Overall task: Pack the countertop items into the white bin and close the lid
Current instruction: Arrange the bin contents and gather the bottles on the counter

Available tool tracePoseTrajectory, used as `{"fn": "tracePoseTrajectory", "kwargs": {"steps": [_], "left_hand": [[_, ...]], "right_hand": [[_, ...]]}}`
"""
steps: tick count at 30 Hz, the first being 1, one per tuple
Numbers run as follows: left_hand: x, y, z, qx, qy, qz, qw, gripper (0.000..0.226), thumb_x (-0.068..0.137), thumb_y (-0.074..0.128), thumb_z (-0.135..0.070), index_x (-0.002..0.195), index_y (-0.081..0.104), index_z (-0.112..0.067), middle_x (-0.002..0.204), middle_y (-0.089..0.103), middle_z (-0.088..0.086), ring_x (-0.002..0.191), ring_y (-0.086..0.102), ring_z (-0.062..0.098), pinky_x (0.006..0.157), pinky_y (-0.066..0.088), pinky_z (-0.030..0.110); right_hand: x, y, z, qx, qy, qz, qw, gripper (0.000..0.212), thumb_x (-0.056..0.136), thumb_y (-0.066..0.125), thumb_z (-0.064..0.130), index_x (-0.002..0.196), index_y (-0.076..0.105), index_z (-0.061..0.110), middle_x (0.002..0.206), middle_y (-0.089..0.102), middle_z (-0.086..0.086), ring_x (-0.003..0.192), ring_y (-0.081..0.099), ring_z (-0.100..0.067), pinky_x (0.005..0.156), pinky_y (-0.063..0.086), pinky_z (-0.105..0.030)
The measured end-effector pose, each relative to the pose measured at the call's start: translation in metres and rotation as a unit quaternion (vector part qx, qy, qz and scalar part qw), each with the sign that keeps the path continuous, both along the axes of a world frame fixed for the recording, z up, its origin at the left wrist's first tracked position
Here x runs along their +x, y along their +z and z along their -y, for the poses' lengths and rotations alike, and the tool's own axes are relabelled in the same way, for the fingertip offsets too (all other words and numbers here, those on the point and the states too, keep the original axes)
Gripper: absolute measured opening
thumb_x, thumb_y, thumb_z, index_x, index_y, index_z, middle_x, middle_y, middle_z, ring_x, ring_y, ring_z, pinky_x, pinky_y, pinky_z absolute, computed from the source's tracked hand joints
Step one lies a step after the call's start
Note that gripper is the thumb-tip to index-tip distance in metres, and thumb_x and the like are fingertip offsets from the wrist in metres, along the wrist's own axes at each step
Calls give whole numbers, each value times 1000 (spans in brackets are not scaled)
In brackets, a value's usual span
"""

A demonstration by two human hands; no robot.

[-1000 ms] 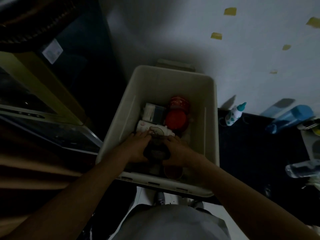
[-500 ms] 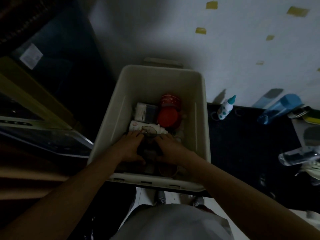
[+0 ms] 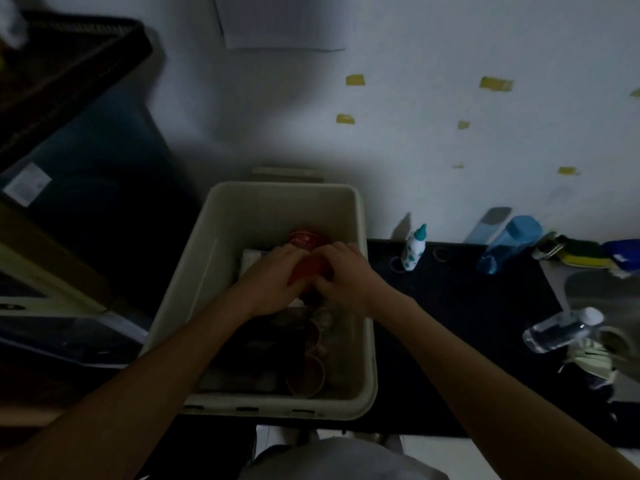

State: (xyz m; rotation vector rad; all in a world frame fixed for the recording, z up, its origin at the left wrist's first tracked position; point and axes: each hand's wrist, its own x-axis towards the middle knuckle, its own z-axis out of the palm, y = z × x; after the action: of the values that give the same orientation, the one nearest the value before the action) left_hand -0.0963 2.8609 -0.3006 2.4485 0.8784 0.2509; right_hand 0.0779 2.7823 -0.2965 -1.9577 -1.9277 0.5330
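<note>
Worktop (image 3: 467, 323), dark, carries the open-topped white bin (image 3: 277, 209); inside it the left hand (image 3: 273, 277) and right hand (image 3: 349, 277) both curl around a red round container (image 3: 308, 270) above packed cups (image 3: 306, 372). Right of the bin, apart from the arms, are a blue bottle (image 3: 509, 244), a clear bottle (image 3: 561, 329) lying flat, and a small teal-capped bottle (image 3: 412, 249).

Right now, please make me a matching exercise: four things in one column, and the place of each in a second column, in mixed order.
1. red container
2. blue bottle
3. clear bottle
4. dotted bottle

a. far right, on its side
b. in the bin, between left hand and right hand
c. beside the sponge
d. on the counter, nearest the bin

Pairs: 1-b, 2-c, 3-a, 4-d
</note>
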Motion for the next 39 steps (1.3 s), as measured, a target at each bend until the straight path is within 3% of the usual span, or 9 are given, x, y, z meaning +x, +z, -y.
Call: {"fn": "tracePoseTrajectory", "kwargs": {"steps": [3, 6, 10, 18, 27, 33, 39], "left_hand": [[35, 16, -1, 32, -13, 21, 999, 43, 88, 54, -44, 124, 56, -20, 124, 56, 0, 114, 52, 17, 99, 44, 39], [69, 22, 0, 57, -30, 14, 998, 40, 89, 54, -40, 123, 55, -20, 121, 57, -1, 110, 52, 18, 96, 45, 41], [115, 25, 7, 114, -66, 31, 991, 42, 92, 57, -36, 129, 52, -17, 131, 53, 1, 122, 45, 19, 104, 39, 37], [212, 13, 31, 114, -106, 12, 988, 44, 93, 56, -33, 132, 51, -13, 139, 48, 8, 130, 39, 26, 109, 33, 40], [315, -8, 52, 97, -113, -22, 989, 45, 94, 54, -36, 133, 48, -16, 142, 45, 4, 130, 39, 24, 108, 33, 40], [373, -16, 65, 87, -101, -48, 990, 54, 95, 51, -37, 144, 36, -17, 155, 28, 5, 139, 29, 28, 115, 25, 43], [390, -26, 71, 74, -98, -69, 990, 53, 97, 50, -36, 144, 36, -15, 159, 19, 7, 144, 21, 26, 117, 20, 41]], "right_hand": [[35, 9, 7, 11, -18, -8, 1000, 52, 80, 42, 51, 127, 51, 31, 123, 55, 3, 119, 47, -23, 102, 37, -40], [68, 20, 21, 26, -40, -20, 999, 44, 87, 52, 41, 128, 53, 25, 124, 56, 0, 118, 47, -22, 102, 35, -37], [111, 26, 33, 39, -65, -20, 997, 38, 89, 57, 31, 126, 56, 21, 119, 59, -3, 114, 50, -23, 101, 35, -36], [211, 11, 62, 13, -149, 1, 989, 39, 90, 57, 29, 128, 54, 20, 121, 54, -6, 113, 46, -27, 95, 36, -34], [324, -14, 74, -12, -229, 2, 973, 49, 89, 57, 27, 136, 48, 18, 140, 45, -8, 130, 37, -30, 109, 32, -43], [373, -40, 68, -46, -206, 68, 975, 61, 89, 55, 32, 146, 34, 24, 160, 16, -6, 147, 9, -29, 118, 14, -49], [399, -56, 61, -90, -208, 123, 966, 69, 91, 52, 35, 151, 19, 29, 162, -9, -7, 147, -13, -35, 116, 6, -58]]}}
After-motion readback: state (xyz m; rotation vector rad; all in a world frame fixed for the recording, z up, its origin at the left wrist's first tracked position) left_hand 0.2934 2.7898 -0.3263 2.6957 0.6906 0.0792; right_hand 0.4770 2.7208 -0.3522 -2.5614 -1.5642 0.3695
